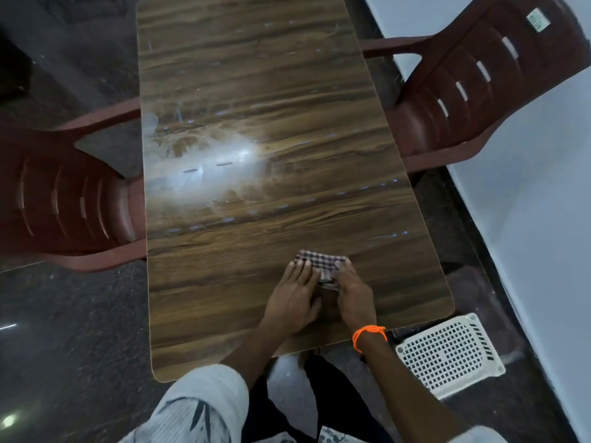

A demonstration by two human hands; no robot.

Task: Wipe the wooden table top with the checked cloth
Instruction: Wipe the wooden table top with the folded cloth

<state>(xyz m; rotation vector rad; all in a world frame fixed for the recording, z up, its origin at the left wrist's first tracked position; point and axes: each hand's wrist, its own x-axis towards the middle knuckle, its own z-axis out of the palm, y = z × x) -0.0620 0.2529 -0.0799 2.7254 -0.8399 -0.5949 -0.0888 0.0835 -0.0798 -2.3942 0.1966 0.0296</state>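
A small folded checked cloth (pixel 321 262) lies on the wooden table top (pixel 256 91), near its front right part. My left hand (pixel 295 295) lies flat with straight fingers, its fingertips on the cloth's left edge. My right hand (pixel 353 294), with an orange thread at the wrist, rests on the cloth's right side, fingers over its edge. Both hands hide the near part of the cloth. A glossy smeared patch (pixel 204 167) shines on the left middle of the table.
A brown plastic chair (pixel 64 199) stands at the table's left side, another brown chair (pixel 473 91) at the right. A white perforated plastic stool (pixel 451 353) sits by the near right corner. A white wall (pixel 527 219) runs along the right. Dark floor lies at the left.
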